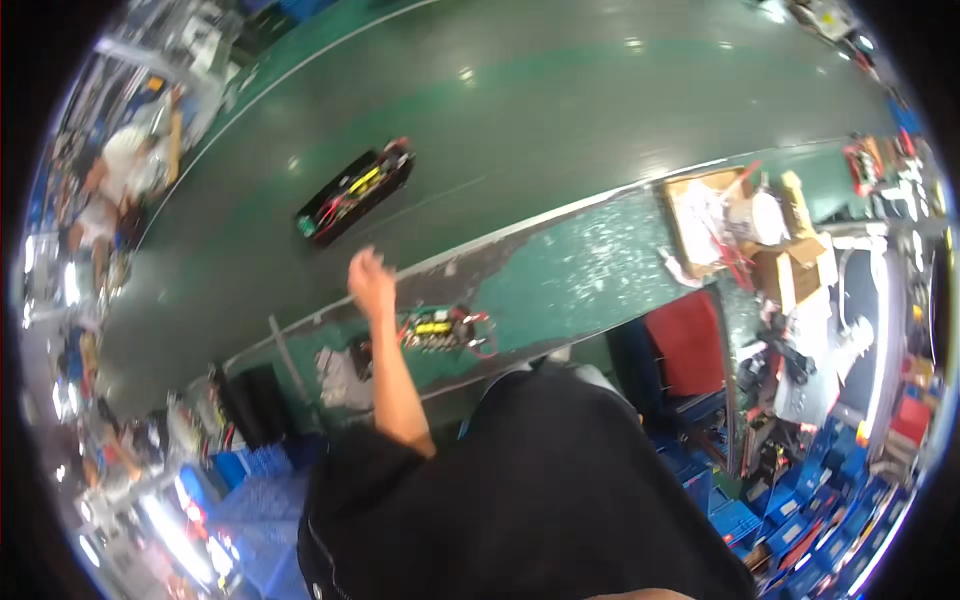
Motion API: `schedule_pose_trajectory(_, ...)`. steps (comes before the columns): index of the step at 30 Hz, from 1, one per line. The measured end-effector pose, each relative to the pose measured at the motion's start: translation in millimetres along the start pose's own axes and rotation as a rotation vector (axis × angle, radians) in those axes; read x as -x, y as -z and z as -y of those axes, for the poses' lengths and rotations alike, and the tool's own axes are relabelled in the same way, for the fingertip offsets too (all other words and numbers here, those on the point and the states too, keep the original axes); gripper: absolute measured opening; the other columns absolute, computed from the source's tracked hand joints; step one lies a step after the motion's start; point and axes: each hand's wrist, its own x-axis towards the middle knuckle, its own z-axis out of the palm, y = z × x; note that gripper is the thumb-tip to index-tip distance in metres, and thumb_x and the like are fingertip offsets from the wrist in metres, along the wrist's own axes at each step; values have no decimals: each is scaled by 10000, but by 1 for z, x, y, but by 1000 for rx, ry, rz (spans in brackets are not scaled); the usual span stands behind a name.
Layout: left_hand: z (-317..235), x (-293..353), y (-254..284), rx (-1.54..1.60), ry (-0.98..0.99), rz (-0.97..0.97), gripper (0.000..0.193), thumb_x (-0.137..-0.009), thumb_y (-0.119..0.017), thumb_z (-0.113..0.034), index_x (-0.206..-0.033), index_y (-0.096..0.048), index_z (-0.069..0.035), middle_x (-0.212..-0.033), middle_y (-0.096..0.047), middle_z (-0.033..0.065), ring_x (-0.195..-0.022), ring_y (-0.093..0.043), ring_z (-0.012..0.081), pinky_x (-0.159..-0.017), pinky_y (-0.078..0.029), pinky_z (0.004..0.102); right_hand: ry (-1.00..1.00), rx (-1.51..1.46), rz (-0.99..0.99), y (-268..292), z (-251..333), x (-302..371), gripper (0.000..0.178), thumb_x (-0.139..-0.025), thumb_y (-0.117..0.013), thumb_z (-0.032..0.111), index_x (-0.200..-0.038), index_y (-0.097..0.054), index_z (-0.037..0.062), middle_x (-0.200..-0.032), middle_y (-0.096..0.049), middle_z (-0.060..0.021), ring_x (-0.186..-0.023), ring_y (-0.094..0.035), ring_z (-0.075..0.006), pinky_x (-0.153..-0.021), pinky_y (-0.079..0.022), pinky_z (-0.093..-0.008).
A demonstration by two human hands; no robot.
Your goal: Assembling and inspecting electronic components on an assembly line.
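My left hand point(372, 280) reaches over the belt-side edge of the bench, its fingers loosely curled and a little apart, with nothing seen in them. Beyond it, apart from the fingertips, a long black open housing point(357, 192) lies slantwise on the dark green surface. Yellow parts, red wires and a green end piece show inside the housing. Beside my left forearm, a bare circuit assembly point(436, 330) with a yellow component and a loop of red wire rests on the bench. My right hand is out of view.
A worn green bench point(560, 265) runs along my front. Cardboard boxes point(705, 225) with white and red items stand on its right part. A whitish cloth or bag point(340, 378) lies at left. Right of me are a red-backed chair point(686, 343) and blue bins point(735, 520). People work at far left.
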Motion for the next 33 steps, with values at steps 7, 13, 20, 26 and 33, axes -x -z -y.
schedule_pose_trajectory(7,39,113,93,-1012,-443,-229,233,-921,-468,-132,-783,-607,-7,-734,-625,202,-670,-610,385,-572,-435,502,-187,-237,-197,29,119,-133,393,-910,-566,340,-686,-638,27,-583,-582,-40,-504,-542,-139,-479,-423,-312)
schedule_pose_trajectory(13,49,158,122,-1069,-121,-534,343,-882,-498,-309,-821,-725,-58,-773,-700,145,-630,-649,331,-540,-487,477,202,-482,-4,32,234,-200,300,-920,-560,223,-673,-588,55,-575,-541,-35,-505,-514,-138,-476,-397,-301)
schedule_pose_trajectory(20,111,215,87,-733,-103,-365,243,-813,-580,-166,-949,-614,33,-977,-609,273,-945,-545,443,-876,-421,491,335,-333,316,-27,319,-199,355,-911,-587,323,-804,-674,-5,-654,-585,-29,-583,-527,-112,-510,-412,-281)
schedule_pose_trajectory(26,170,283,151,-249,179,-276,146,-879,-537,-90,-932,-602,30,-761,-643,116,-628,-638,161,-604,-530,289,635,-32,637,-125,424,-125,556,-851,-638,501,-998,-655,-36,-806,-681,-128,-727,-634,-204,-684,-496,-338)
schedule_pose_trajectory(33,156,274,167,-205,213,-89,183,-888,-564,-165,-918,-626,5,-733,-665,121,-665,-659,214,-626,-506,329,574,123,431,-185,481,-80,819,-688,-758,518,-1172,-533,-103,-974,-678,-221,-925,-670,-336,-793,-525,-385)
